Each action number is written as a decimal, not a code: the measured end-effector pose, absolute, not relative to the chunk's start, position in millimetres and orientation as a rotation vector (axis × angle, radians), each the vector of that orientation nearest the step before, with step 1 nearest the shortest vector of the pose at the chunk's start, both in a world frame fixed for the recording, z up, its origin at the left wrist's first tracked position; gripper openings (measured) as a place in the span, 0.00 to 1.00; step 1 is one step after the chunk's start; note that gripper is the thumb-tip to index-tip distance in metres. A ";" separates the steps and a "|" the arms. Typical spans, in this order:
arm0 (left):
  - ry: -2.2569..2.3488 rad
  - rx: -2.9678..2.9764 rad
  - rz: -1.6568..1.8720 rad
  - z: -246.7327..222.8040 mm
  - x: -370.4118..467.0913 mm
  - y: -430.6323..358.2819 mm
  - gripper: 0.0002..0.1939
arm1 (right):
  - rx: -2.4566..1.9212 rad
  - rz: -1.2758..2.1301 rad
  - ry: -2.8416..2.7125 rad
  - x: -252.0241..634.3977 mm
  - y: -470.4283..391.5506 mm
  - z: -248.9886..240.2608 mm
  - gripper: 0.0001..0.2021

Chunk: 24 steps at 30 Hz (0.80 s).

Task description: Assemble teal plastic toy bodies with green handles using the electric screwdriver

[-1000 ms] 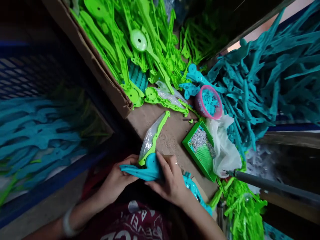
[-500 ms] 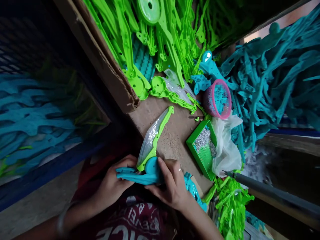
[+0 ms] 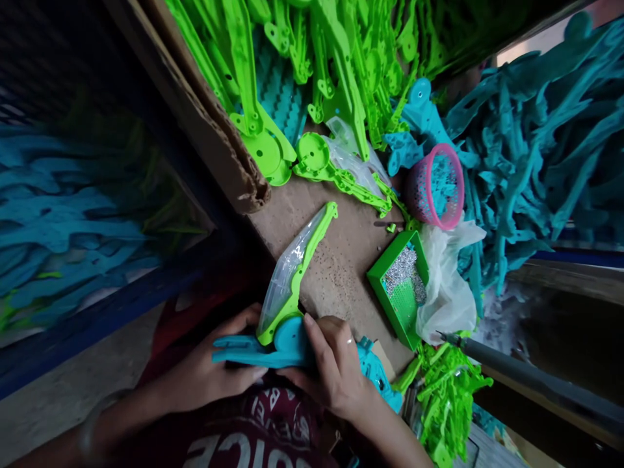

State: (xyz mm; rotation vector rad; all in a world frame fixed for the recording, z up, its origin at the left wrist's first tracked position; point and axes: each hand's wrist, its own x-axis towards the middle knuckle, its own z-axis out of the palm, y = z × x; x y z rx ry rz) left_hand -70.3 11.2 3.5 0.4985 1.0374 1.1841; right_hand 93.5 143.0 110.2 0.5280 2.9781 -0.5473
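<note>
Between my hands is a plastic toy piece: a teal part [image 3: 287,351] with a rounded disc, joined to a bright green curved arm [image 3: 305,263]. A clear plastic panel [image 3: 287,279] lines the arm's left edge. My left hand [image 3: 227,370] holds the teal part's slotted left end from below, fingers curled under it. My right hand [image 3: 336,364] grips the disc end, thumb and fingers closed on its right side; part of the teal piece is hidden behind these fingers. The green arm points up and away from me over the table edge.
A cardboard box [image 3: 205,123] of green parts stands beyond. On the brown table [image 3: 336,260] are a green tray [image 3: 397,312] of small screws, a pink basket [image 3: 431,188] with teal bits and a plastic bag [image 3: 448,279]. A dark screwdriver-like tool [image 3: 511,364] juts in from the right.
Both hands still grip the toy piece. Its slotted teal end and my left hand have shifted slightly left, and the view has moved a little.
</note>
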 end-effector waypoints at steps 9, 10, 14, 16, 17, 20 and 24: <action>1.079 0.001 1.230 20.6 -50.4 5.6 0.28 | 0.570 -0.596 2.947 89.9 146.5 109.1 0.40; 1.071 -0.012 1.219 22.7 -50.1 7.5 0.29 | 0.569 -0.592 2.950 89.8 146.4 108.5 0.40; 1.089 0.029 1.163 28.6 -53.8 12.1 0.26 | 0.573 -0.578 2.949 89.1 147.1 108.0 0.42; 1.144 0.029 1.158 30.5 -56.1 12.9 0.26 | 0.581 -0.596 2.942 89.4 147.9 108.4 0.42; 1.160 0.029 1.157 31.3 -56.9 13.4 0.26 | 0.582 -0.607 2.937 90.0 148.4 108.3 0.43; 1.189 0.071 1.135 33.9 -58.1 15.9 0.25 | 0.591 -0.618 2.924 93.3 149.8 106.9 0.44; 1.208 0.095 1.160 38.3 -57.2 19.6 0.23 | 0.577 -0.596 2.931 98.1 150.8 103.6 0.45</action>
